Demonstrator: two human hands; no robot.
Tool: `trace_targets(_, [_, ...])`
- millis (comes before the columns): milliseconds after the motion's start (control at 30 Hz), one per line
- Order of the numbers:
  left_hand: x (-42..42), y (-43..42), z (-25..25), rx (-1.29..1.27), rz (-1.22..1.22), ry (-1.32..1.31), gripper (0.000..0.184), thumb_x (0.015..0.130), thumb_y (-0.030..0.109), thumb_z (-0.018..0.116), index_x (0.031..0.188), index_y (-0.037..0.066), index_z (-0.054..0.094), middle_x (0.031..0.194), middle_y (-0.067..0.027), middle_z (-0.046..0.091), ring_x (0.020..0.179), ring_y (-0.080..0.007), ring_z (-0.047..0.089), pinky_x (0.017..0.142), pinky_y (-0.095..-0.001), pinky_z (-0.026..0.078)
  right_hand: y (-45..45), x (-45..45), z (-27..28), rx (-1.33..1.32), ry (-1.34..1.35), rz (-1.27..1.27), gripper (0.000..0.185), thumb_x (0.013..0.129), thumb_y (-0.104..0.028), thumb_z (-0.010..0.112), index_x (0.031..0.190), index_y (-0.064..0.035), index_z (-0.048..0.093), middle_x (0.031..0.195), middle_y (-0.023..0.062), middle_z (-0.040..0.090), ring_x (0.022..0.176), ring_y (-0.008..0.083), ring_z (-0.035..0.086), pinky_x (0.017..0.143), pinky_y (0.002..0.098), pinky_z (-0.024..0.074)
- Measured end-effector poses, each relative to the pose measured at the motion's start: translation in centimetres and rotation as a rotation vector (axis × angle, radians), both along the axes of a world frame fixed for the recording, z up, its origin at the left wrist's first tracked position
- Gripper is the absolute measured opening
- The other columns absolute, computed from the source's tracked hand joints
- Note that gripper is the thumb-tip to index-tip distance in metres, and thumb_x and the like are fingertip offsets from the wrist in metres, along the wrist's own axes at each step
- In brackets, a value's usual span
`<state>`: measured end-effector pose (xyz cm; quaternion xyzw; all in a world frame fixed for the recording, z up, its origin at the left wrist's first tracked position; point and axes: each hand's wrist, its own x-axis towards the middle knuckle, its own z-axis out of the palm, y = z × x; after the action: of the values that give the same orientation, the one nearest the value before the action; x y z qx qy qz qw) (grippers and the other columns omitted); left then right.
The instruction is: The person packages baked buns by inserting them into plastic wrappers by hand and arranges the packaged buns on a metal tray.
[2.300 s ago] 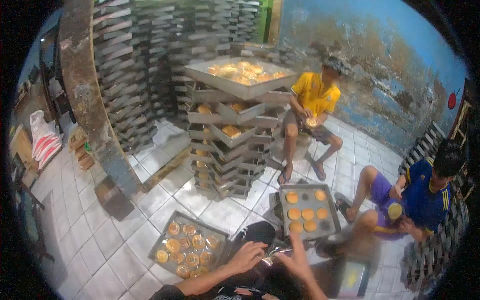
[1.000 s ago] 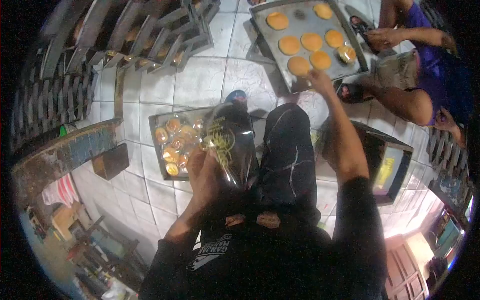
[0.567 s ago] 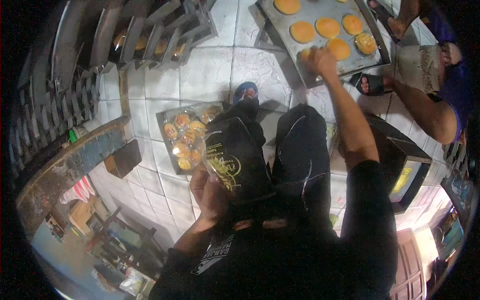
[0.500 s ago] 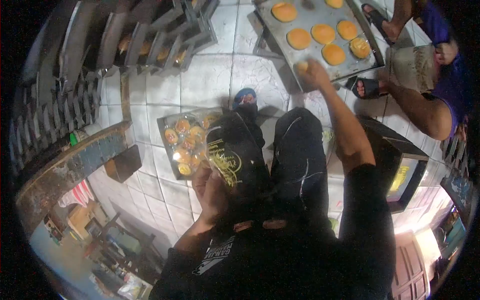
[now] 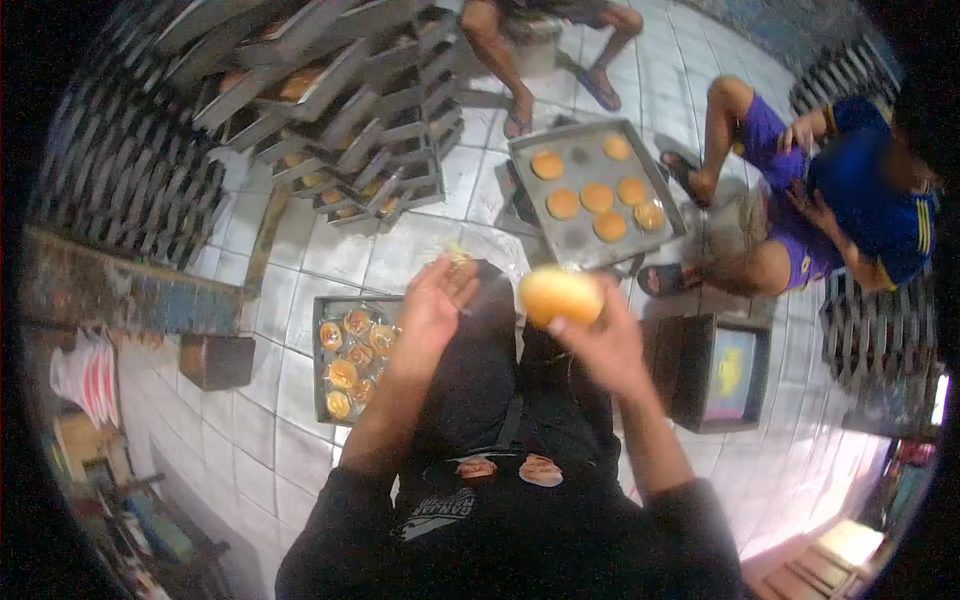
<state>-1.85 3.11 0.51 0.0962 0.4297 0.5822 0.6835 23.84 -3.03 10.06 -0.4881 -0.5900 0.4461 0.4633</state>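
Observation:
A round golden bun (image 5: 558, 296) is in my right hand (image 5: 610, 345), raised above my lap with the fingers closed round its edge. To its left, my left hand (image 5: 440, 305) pinches a clear plastic bag with yellow print (image 5: 458, 254), blurred and only partly visible. Beyond my knees lies a metal baking tray (image 5: 582, 238) with several buns (image 5: 597, 197) spaced out on it. A second tray (image 5: 318, 385), to the left of my leg, holds several buns wrapped in clear plastic (image 5: 358, 354).
Stacked metal trays (image 5: 370, 150) rise at the upper left. One person (image 5: 860, 185) sits at the right beside the far tray; another person's legs (image 5: 497, 65) show behind it. A dark box (image 5: 690, 370) stands to my right, and a wooden block (image 5: 217, 362) at left.
My right hand has come back from the far tray to above my lap, bringing a bun. My left hand has risen with the bag. The view has tilted up, showing more people.

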Motion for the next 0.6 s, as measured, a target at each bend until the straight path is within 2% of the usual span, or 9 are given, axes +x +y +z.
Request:
trace_targets(33, [0.7, 0.4, -0.3, -0.047, -0.057, -0.016, 0.024, 0.100, 0.023, 0.064, 0.113, 0.004, 0.060, 0.111, -0.0130, 0.067, 0.106, -0.0274, 0.067, 0.086, -0.0434, 0.056, -1.6, -1.2, 0.9, 0.270, -0.259, 0.053, 0.043, 0.080, -0.009, 0.080, 0.118, -0.0050, 0.061, 0.120, 0.0132, 0.064, 0.118, 0.0296, 0.063, 0.092, 0.0389, 0.0561])
trace_targets(100, [3.0, -0.1, 1.7, -0.089, -0.129, -0.049, 0.028, 0.098, 0.024, 0.066, 0.117, 0.004, 0.060, 0.108, -0.0123, 0.067, 0.103, -0.0275, 0.069, 0.088, -0.0456, 0.058, -3.4, -2.6, -1.0, 0.493, -0.351, 0.174, 0.042, 0.072, -0.003, 0.081, 0.110, -0.0061, 0.063, 0.118, 0.0165, 0.062, 0.117, 0.0336, 0.062, 0.092, 0.0402, 0.0557])
trace_targets(167, [4.6, -1.3, 3.9, -0.085, -0.230, -0.179, 0.031, 0.098, 0.027, 0.065, 0.119, 0.005, 0.060, 0.109, -0.0118, 0.068, 0.104, -0.0284, 0.069, 0.089, -0.0450, 0.058, -2.8, -2.0, -3.7, 0.673, -0.577, 0.058, 0.042, 0.071, 0.007, 0.076, 0.108, -0.0061, 0.062, 0.121, 0.0144, 0.061, 0.115, 0.0353, 0.062, 0.091, 0.0429, 0.0565])
trace_targets(233, [5.2, -3.0, 6.6, -0.056, -0.264, -0.194, 0.034, 0.100, 0.031, 0.060, 0.122, 0.005, 0.059, 0.113, -0.0113, 0.068, 0.107, -0.0265, 0.069, 0.088, -0.0425, 0.058, -3.2, -2.4, -3.2, 0.606, -0.530, -0.112, 0.039, 0.074, 0.002, 0.075, 0.110, -0.0062, 0.062, 0.119, 0.0138, 0.063, 0.116, 0.0355, 0.062, 0.098, 0.0477, 0.0525])
trace_targets(300, [5.0, -5.2, 8.3, -0.070, -0.369, -0.212, 0.039, 0.102, 0.036, 0.053, 0.124, 0.005, 0.060, 0.119, -0.0107, 0.068, 0.109, -0.0239, 0.068, 0.091, -0.0411, 0.057, -3.4, -3.3, -0.8, 0.678, -0.628, -0.075, 0.039, 0.077, 0.000, 0.075, 0.113, -0.0058, 0.061, 0.121, 0.0148, 0.063, 0.118, 0.0356, 0.062, 0.103, 0.0504, 0.0481])
trace_targets(367, [4.4, -6.8, 7.9, -0.072, -0.351, -0.171, 0.042, 0.103, 0.039, 0.049, 0.126, 0.005, 0.060, 0.121, -0.0102, 0.068, 0.111, -0.0223, 0.067, 0.096, -0.0421, 0.054, -4.1, -5.1, 0.0, 0.718, -0.716, -0.076, 0.039, 0.079, -0.003, 0.075, 0.116, -0.0054, 0.061, 0.122, 0.0158, 0.064, 0.119, 0.0358, 0.062, 0.108, 0.0531, 0.0436])
trace_targets(433, [2.8, -6.7, 6.5, 0.050, -0.234, -0.250, 0.043, 0.102, 0.040, 0.051, 0.126, 0.006, 0.061, 0.122, -0.0110, 0.068, 0.112, -0.0243, 0.066, 0.100, -0.0422, 0.051, -4.3, -7.3, -0.3, 0.596, -0.684, 0.008, 0.045, 0.080, -0.006, 0.075, 0.123, -0.0048, 0.059, 0.130, 0.0173, 0.062, 0.124, 0.0358, 0.059, 0.115, 0.0556, 0.0347])
trace_targets(500, [1.1, -6.7, 5.9, -0.015, -0.215, -0.298, 0.043, 0.102, 0.041, 0.052, 0.125, 0.005, 0.061, 0.121, -0.0117, 0.069, 0.112, -0.0253, 0.066, 0.100, -0.0414, 0.051, -5.6, -9.7, -0.7, 0.422, -0.564, 0.169, 0.052, 0.081, -0.007, 0.073, 0.130, -0.0019, 0.056, 0.134, 0.0174, 0.061, 0.134, 0.0358, 0.052, 0.116, 0.0571, 0.0319])
trace_targets(600, [2.4, -8.2, 4.1, 0.024, -0.061, -0.145, 0.046, 0.104, 0.040, 0.053, 0.136, 0.008, 0.056, 0.130, -0.0074, 0.065, 0.121, -0.0246, 0.061, 0.107, -0.0429, 0.046, -3.9, -10.3, -3.9, 0.627, -0.760, 0.068, 0.049, 0.087, -0.006, 0.063, 0.135, -0.0017, 0.055, 0.132, 0.0184, 0.063, 0.137, 0.0344, 0.050, 0.119, 0.0580, 0.0268])
